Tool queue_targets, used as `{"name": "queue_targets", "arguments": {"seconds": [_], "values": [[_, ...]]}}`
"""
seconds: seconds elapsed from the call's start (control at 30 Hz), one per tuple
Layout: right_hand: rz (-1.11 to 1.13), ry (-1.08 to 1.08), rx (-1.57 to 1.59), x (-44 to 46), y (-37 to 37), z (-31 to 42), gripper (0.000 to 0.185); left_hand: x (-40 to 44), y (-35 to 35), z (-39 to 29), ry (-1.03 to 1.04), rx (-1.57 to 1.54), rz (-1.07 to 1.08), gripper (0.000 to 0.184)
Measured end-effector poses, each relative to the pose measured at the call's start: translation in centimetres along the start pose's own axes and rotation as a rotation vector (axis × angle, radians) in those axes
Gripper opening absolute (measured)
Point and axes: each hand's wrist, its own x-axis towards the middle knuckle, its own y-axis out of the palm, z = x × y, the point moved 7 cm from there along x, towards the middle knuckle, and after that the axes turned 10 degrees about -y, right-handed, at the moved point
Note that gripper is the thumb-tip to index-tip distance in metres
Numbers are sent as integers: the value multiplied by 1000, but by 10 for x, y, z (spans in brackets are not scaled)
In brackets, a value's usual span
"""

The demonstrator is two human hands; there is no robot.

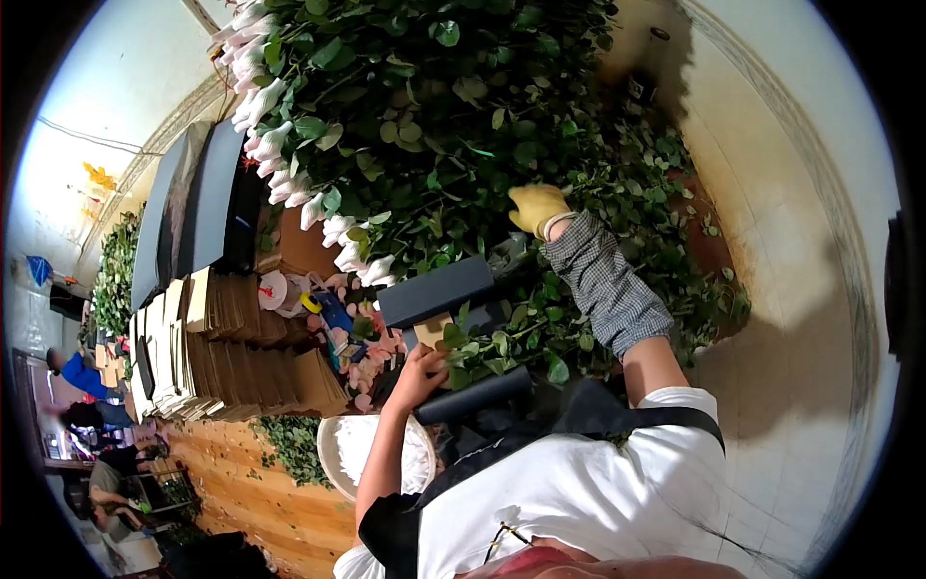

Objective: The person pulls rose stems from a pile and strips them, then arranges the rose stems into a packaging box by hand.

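My left hand (pixel 418 376) is bare. Its fingers are curled at the edge of a brown card piece (pixel 433 330) and green leaves, between a dark box (pixel 436 291) and a dark roll (pixel 475 396); what they hold is too small to tell. On my right hand (pixel 540 210) is a yellow glove, under a grey checked sleeve. Its fingers look closed among the leafy stems (pixel 434 135), and anything in them is hidden. White-wrapped flower heads (pixel 273 142) line the left side of the stem pile.
Left of the dark box lie pink petals (pixel 371 355) and stacks of folded cardboard (pixel 241 367). A round basket (pixel 330 455) with white material stands on the wooden floor. Dark boxes (pixel 183 207) stand farther left. Several people (pixel 82 374) are at the far left. A pale wall rises at right.
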Motion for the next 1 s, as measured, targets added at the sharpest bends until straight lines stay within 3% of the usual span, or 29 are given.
{"name": "queue_targets", "arguments": {"seconds": [0.1, 0.17, 0.2, 0.23, 0.3, 0.37, 0.47, 0.63, 0.67, 0.77, 0.83, 0.9, 0.93, 1.0], "values": [[-434, -368, 239, 20, -53, 46, 42, 1, -1, 2, -23, -15, -7, 39], [-498, -325, 185, 55, -50, 49, 43, 1, -1, 3, -5, -12, -19, 39], [-522, -305, 38, 74, -34, 47, 34, 1, -1, 4, 13, -12, -30, 38], [-264, -215, -20, 91, -12, 48, 21, 1, 1, 6, 12, -9, -30, 38], [-435, -229, -168, 96, 27, 49, 14, 1, 1, 8, 31, -25, -56, 38], [-454, -96, -285, 90, 46, 56, 18, 4, -3, 2, 15, -21, -58, 38], [-374, -129, -404, 74, 64, 57, 22, 1, 1, 7, 53, -11, -82, 38], [-142, -178, 5, 82, 32, 38, 32, -1, 0, 4, 43, -11, -77, 39], [-326, -234, 26, 79, 23, 38, 32, 1, 0, 6, 41, -15, -82, 40], [-454, -271, 194, 62, -44, 67, 42, 1, -1, 3, 27, 3, -61, 42], [-631, -385, 604, 80, -55, 67, 33, 2, -2, 1, 15, -5, -73, 41], [-587, -224, 186, 109, -44, 52, 33, 1, 0, 5, 38, -23, -74, 41], [-622, -229, -106, 145, 9, 30, 30, 0, -1, 4, 39, -17, -75, 41], [-464, -106, -162, 144, 19, 38, 26, 0, 0, 3, 32, 43, -49, 36]]}}
